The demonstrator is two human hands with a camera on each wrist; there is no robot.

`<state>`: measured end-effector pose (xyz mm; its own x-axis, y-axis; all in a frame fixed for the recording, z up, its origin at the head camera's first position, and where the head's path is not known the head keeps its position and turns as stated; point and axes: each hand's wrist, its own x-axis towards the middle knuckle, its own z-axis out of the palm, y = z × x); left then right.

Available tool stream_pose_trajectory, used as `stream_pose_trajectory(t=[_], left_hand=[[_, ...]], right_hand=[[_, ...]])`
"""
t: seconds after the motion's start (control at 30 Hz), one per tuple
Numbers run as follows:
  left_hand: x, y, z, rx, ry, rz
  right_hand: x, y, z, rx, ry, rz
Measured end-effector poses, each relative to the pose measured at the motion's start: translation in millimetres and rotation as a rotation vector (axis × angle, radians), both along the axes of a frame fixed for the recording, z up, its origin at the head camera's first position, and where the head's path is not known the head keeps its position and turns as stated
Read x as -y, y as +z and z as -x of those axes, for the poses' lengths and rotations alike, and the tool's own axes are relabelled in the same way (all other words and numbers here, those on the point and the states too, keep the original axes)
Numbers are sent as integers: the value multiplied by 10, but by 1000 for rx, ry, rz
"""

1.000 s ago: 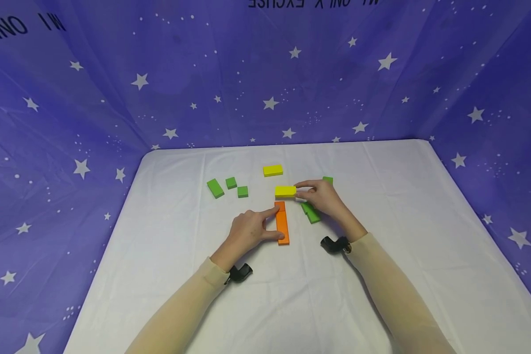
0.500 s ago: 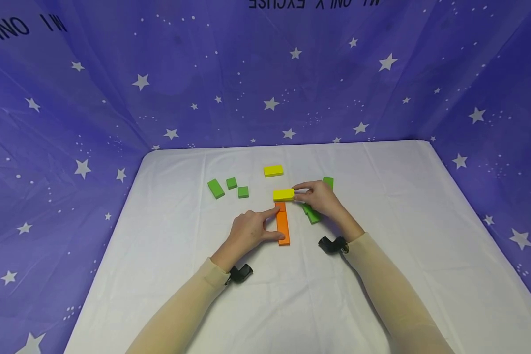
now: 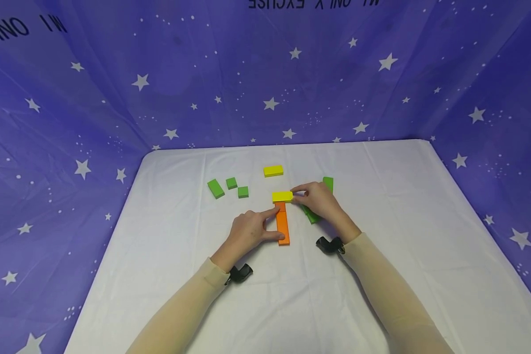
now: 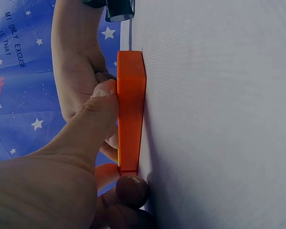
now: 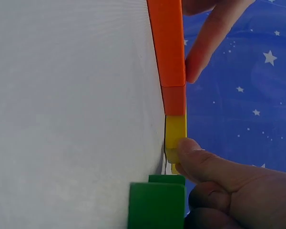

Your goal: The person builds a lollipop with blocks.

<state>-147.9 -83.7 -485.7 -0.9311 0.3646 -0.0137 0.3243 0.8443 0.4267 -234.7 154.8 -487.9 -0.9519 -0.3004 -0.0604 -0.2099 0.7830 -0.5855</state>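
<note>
Two orange blocks, a short one and a longer one, lie end to end on the white cloth. My left hand rests its index fingertip on the short block and its thumb tip near the long block's near end; in the left wrist view the thumb presses the orange top face. With thumb and index finger, my right hand pinches the right end of a yellow block. That yellow block lies crosswise at the short orange block's far end, right up against it in the right wrist view.
Another yellow block lies farther back. To the left are a longer green block and two small green ones. More green blocks lie beside and partly under my right hand. A blue star-patterned curtain surrounds the table.
My right hand has brought the yellow block nearer and slightly left, closing the gap to the orange blocks' far end. The left hand and orange blocks have stayed put.
</note>
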Motion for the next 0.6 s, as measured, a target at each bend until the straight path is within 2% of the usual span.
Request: stream_pose_trajectory(t=[0.6], left_hand=[[-8, -2, 7, 5, -2, 6]], right_hand=[[74, 1, -39, -21, 13, -73]])
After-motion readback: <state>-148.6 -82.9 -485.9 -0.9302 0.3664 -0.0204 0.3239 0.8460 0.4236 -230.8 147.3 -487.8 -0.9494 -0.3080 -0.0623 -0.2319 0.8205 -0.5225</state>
